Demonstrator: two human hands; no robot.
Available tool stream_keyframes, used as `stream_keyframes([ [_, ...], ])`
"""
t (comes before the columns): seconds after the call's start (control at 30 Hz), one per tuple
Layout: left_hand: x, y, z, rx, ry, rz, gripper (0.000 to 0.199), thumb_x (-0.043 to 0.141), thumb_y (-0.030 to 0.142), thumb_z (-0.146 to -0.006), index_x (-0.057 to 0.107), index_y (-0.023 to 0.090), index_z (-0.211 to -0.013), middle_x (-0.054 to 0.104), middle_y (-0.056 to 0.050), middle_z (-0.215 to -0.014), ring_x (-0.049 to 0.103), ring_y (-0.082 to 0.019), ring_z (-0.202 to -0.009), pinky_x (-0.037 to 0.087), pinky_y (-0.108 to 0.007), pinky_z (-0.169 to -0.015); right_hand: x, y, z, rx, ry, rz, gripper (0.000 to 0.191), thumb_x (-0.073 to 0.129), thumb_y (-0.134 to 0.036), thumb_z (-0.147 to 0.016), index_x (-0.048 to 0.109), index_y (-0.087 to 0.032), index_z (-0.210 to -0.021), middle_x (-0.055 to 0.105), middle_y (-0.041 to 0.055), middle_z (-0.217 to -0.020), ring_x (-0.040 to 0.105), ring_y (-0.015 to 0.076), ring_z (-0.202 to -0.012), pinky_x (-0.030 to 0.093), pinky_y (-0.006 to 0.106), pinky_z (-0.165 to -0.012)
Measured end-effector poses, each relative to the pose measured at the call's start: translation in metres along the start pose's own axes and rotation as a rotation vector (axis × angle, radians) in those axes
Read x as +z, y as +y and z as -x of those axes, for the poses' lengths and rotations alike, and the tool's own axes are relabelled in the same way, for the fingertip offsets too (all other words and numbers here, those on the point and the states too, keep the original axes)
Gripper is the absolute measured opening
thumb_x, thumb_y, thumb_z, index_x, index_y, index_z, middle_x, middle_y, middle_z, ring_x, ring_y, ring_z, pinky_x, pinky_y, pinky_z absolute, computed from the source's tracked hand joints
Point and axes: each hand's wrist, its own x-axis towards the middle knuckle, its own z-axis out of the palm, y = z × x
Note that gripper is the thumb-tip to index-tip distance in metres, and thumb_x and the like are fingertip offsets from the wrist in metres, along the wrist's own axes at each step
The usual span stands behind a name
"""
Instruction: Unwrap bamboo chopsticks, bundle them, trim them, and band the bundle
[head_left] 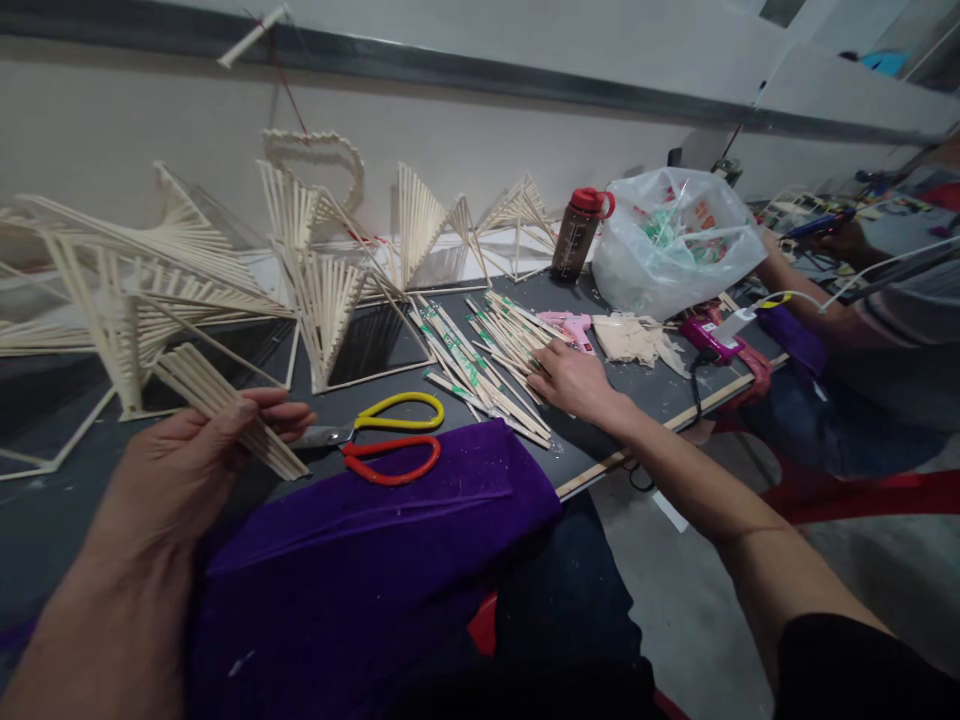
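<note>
Over the dark table, left hand pinches pale sticks; right hand hides its fingertips, grip unclear.

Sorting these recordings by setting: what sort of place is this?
Probably a craft workshop: frames built of sticks line the back of a dark worktable, loose wooden sticks lie in a heap on it, and what looks like a pink glue gun sits beside them.

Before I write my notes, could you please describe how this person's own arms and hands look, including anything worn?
The left hand and right hand are ungloved. The right arm has a short black sleeve that leaves the rest bare; the left arm is bare as far as it shows. No watch or bracelet shows.
</note>
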Motion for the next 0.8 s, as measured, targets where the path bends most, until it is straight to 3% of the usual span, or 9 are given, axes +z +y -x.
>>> stream_keyframes([
  [0.13,-0.001,-0.002,-0.001,-0.001,0.012,0.002,0.046,0.084,0.043,-0.056,0.070,0.013,-0.088,0.074,-0.007,-0.076,0.071,-0.019,-0.069,0.059,-0.023,-0.064,0.005,-0.019,-0.010,-0.063,-0.049,0.056,0.031,0.036,-0.034,-0.094,0.061,-0.019,-0.105,0.059,0.0100,-0.108,0.059,0.0199,-0.087,0.038,0.027,-0.066],
  [0.33,-0.005,-0.005,-0.003,0.018,-0.011,-0.011,0.042,0.081,0.041,-0.061,0.070,0.014,-0.091,0.075,-0.008,-0.078,0.071,-0.020,-0.071,0.059,-0.026,-0.066,0.005,-0.027,-0.002,-0.251,-0.093,-0.099,0.037,0.042,-0.024,-0.092,0.054,-0.023,-0.126,0.057,0.0071,-0.117,0.057,0.0179,-0.098,0.039,0.026,-0.077],
  [0.57,-0.005,-0.005,-0.002,0.020,-0.028,0.026,0.043,0.081,0.041,-0.061,0.070,0.011,-0.091,0.074,-0.008,-0.076,0.071,-0.020,-0.069,0.059,-0.029,-0.066,0.009,-0.016,-0.005,-0.115,-0.030,-0.105,0.034,0.039,-0.020,-0.092,0.059,-0.018,-0.119,0.059,0.0095,-0.109,0.057,0.0187,-0.094,0.039,0.027,-0.078],
  [0.67,-0.006,-0.006,-0.003,0.022,-0.041,0.036,0.044,0.082,0.039,-0.061,0.070,0.011,-0.092,0.074,-0.009,-0.078,0.071,-0.021,-0.070,0.059,-0.030,-0.066,0.004,-0.021,-0.005,-0.090,0.064,-0.053,0.032,0.040,-0.027,-0.094,0.061,-0.017,-0.115,0.059,0.0118,-0.112,0.054,0.0225,-0.101,0.039,0.031,-0.083],
  [0.8,-0.007,-0.007,-0.002,0.044,-0.071,0.055,0.042,0.082,0.038,-0.062,0.070,0.011,-0.093,0.074,-0.010,-0.079,0.071,-0.022,-0.073,0.059,-0.032,-0.071,-0.001,-0.049,-0.006,-0.286,0.075,-0.085,0.044,0.045,-0.048,-0.092,0.057,-0.017,-0.122,0.056,0.0127,-0.122,0.049,0.0248,-0.110,0.039,0.034,-0.091],
])
